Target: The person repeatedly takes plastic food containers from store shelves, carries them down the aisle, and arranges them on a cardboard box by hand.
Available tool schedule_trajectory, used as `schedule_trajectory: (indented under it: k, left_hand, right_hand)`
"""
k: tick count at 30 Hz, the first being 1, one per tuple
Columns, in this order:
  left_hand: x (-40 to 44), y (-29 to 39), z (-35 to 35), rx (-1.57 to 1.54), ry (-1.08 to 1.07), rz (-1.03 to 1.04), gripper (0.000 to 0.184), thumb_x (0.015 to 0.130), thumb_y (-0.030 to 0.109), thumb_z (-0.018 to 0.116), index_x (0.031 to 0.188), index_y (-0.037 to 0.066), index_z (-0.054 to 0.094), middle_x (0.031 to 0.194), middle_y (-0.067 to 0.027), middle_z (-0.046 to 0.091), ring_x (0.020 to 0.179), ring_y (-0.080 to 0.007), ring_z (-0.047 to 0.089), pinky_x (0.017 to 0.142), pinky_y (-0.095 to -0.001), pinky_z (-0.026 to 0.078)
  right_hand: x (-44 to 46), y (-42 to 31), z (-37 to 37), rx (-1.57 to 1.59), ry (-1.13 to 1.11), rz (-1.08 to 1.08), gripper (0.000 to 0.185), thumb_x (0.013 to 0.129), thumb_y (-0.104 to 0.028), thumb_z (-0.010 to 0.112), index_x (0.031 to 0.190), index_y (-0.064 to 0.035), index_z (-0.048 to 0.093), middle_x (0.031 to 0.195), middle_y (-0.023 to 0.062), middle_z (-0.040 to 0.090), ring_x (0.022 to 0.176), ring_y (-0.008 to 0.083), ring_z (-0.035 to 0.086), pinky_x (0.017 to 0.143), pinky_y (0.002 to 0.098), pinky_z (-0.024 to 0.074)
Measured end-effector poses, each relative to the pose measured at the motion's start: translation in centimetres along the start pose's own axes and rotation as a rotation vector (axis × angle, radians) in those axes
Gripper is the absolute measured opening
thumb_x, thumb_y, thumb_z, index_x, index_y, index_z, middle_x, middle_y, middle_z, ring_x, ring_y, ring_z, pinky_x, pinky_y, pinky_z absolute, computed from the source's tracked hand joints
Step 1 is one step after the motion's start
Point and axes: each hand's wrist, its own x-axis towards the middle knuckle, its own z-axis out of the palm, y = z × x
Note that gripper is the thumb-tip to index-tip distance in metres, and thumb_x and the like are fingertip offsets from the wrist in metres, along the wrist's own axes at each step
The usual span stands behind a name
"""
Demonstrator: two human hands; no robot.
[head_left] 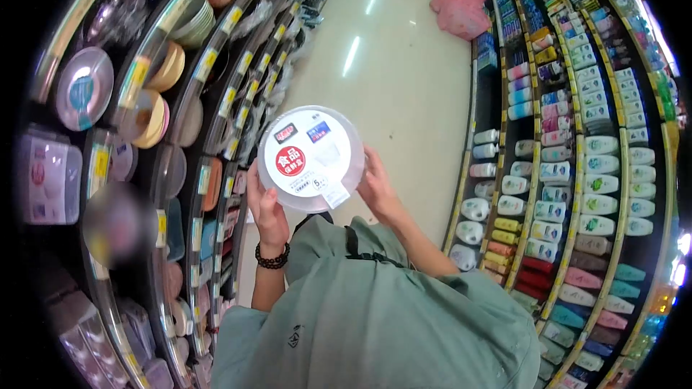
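Note:
A round, pale plastic food storage container (346,126) with a big white printed label on its lid is held in front of my body. My left hand (268,212) grips its lower left side, thumb near the rim, and a dark beaded bracelet (272,255) circles that wrist. On the opposite side, my right hand (376,186) holds the right edge of the container. The fingers beneath it are partly hidden. A small white tag (336,194) sticks to the lower right of the lid.
I stand in a store aisle with a shiny pale floor (404,94). Shelves on the left carry bowls (194,21), plates and plastic boxes (52,180). Bottles (598,184) fill the right shelves. Pink bundled goods (461,6) lie by the right shelf farther ahead.

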Motion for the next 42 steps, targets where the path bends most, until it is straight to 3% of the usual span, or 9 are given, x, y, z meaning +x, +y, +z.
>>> schedule_trajectory:
  k: [5, 8, 12, 14, 21, 27, 32, 38, 42]
  left_hand:
    - [8.3, 0.1, 2.4, -0.006, -0.092, -0.049, 0.080, 0.085, 0.040, 0.061, 0.143, -0.009, 0.035, 0.140, -0.0196, 0.047, 0.133, -0.0260, 0.044, 0.114, -0.0368, 0.029]
    - [12.3, -0.9, 3.9, 0.068, -0.150, -0.029, 0.076, 0.088, 0.043, 0.055, 0.145, -0.003, 0.037, 0.134, -0.0146, 0.053, 0.125, -0.0233, 0.052, 0.105, -0.0354, 0.041]
    - [17.4, -0.9, 7.8, 0.004, -0.170, -0.124, 0.078, 0.086, 0.042, 0.060, 0.142, -0.008, 0.039, 0.138, -0.0187, 0.050, 0.130, -0.0258, 0.047, 0.112, -0.0366, 0.032]
    - [20.0, -2.0, 9.2, 0.042, -0.180, -0.153, 0.078, 0.087, 0.043, 0.059, 0.144, -0.007, 0.039, 0.139, -0.0184, 0.050, 0.131, -0.0252, 0.047, 0.112, -0.0365, 0.033]
    - [30.3, -8.8, 15.0, 0.077, -0.228, -0.319, 0.064, 0.101, 0.039, 0.046, 0.148, -0.003, 0.036, 0.145, -0.0137, 0.049, 0.135, -0.0224, 0.044, 0.114, -0.0368, 0.031]
    - [42.5, -11.2, 25.2, 0.289, -0.417, -0.306, 0.070, 0.095, 0.034, 0.055, 0.149, -0.005, 0.032, 0.148, -0.0167, 0.044, 0.138, -0.0272, 0.042, 0.115, -0.0400, 0.029]
    - [53.7, -13.0, 33.3, 0.175, -0.455, -0.308, 0.071, 0.094, 0.028, 0.060, 0.149, -0.007, 0.033, 0.146, -0.0164, 0.046, 0.137, -0.0242, 0.041, 0.115, -0.0373, 0.028]
    - [64.2, -15.1, 39.5, 0.105, -0.416, -0.343, 0.072, 0.092, 0.029, 0.062, 0.148, -0.007, 0.035, 0.145, -0.0171, 0.048, 0.135, -0.0255, 0.044, 0.114, -0.0374, 0.030]
    - [71.7, -19.1, 41.0, 0.053, -0.354, -0.451, 0.074, 0.092, 0.030, 0.061, 0.150, -0.007, 0.033, 0.147, -0.0171, 0.046, 0.137, -0.0261, 0.043, 0.115, -0.0371, 0.029]
  right_hand:
    - [8.2, -6.0, -3.1, -0.260, -0.090, -0.068, 0.090, 0.090, -0.024, 0.068, 0.159, -0.0058, 0.013, 0.164, 0.0153, 0.018, 0.153, 0.0280, 0.015, 0.123, 0.0424, 0.0129]
    - [11.0, -6.9, -4.9, -0.174, -0.084, -0.079, 0.091, 0.089, -0.022, 0.069, 0.159, -0.0047, 0.013, 0.163, 0.0158, 0.018, 0.152, 0.0276, 0.015, 0.123, 0.0421, 0.0135]
    - [14.0, -7.7, -7.4, -0.027, -0.002, -0.105, 0.093, 0.088, -0.021, 0.071, 0.158, -0.0038, 0.012, 0.162, 0.0161, 0.020, 0.152, 0.0276, 0.016, 0.122, 0.0413, 0.0139]
    - [15.3, -8.3, -8.7, 0.003, 0.049, -0.109, 0.094, 0.087, -0.020, 0.071, 0.158, -0.0038, 0.012, 0.162, 0.0160, 0.021, 0.151, 0.0279, 0.018, 0.122, 0.0410, 0.0145]
    - [23.5, -10.3, -17.9, 0.115, 0.133, -0.138, 0.088, 0.085, -0.018, 0.075, 0.154, -0.0060, 0.021, 0.157, 0.0131, 0.029, 0.144, 0.0268, 0.030, 0.119, 0.0426, 0.0231]
    - [33.7, -15.5, -28.2, 0.190, 0.177, -0.151, 0.086, 0.083, -0.022, 0.079, 0.149, -0.0076, 0.026, 0.150, 0.0126, 0.036, 0.140, 0.0260, 0.035, 0.114, 0.0423, 0.0326]
    - [43.3, -21.4, -35.1, 0.171, 0.185, -0.247, 0.083, 0.080, -0.020, 0.084, 0.142, -0.0085, 0.030, 0.144, 0.0106, 0.037, 0.133, 0.0260, 0.040, 0.107, 0.0423, 0.0413]
    - [52.6, -26.6, -40.7, 0.103, 0.192, -0.255, 0.084, 0.077, -0.016, 0.085, 0.139, -0.0100, 0.029, 0.144, 0.0100, 0.035, 0.131, 0.0254, 0.041, 0.093, 0.0405, 0.0518]
    - [59.0, -28.0, -44.4, 0.109, 0.246, -0.186, 0.085, 0.076, -0.013, 0.085, 0.139, -0.0124, 0.028, 0.143, 0.0100, 0.035, 0.130, 0.0241, 0.042, 0.091, 0.0381, 0.0536]
